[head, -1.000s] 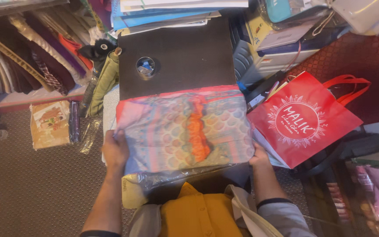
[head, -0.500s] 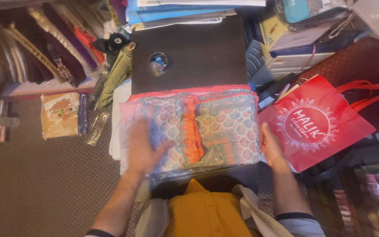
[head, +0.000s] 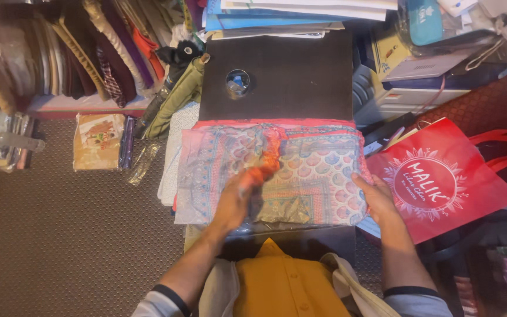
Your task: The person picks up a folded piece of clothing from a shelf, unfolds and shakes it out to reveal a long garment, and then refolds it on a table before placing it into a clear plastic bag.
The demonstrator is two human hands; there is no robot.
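A folded patterned cloth in a clear plastic wrap (head: pixel 300 176) lies at the centre of the view, pink, blue and orange scallop print with an orange bunched strip running from its top middle down to about seven o'clock. It rests on the near half of a dark board (head: pixel 300 82).

Out at nine o'clock a flat packet with a picture on it (head: pixel 98 141) lies on the brown carpet (head: pixel 60 246), and at ten o'clock folded fabrics stand in a row on a shelf (head: pixel 71 53). At twelve o'clock a small round glass (head: pixel 237 82) sits on the board, apart from the cloth. At three o'clock a red paper bag (head: pixel 441 182) lies just beside the cloth's right edge.

The left hand (head: pixel 236 199) lies on the cloth's lower middle, blurred, fingers loosely spread. The right hand (head: pixel 377 196) is open against the cloth's right edge, gripping nothing that I can see.
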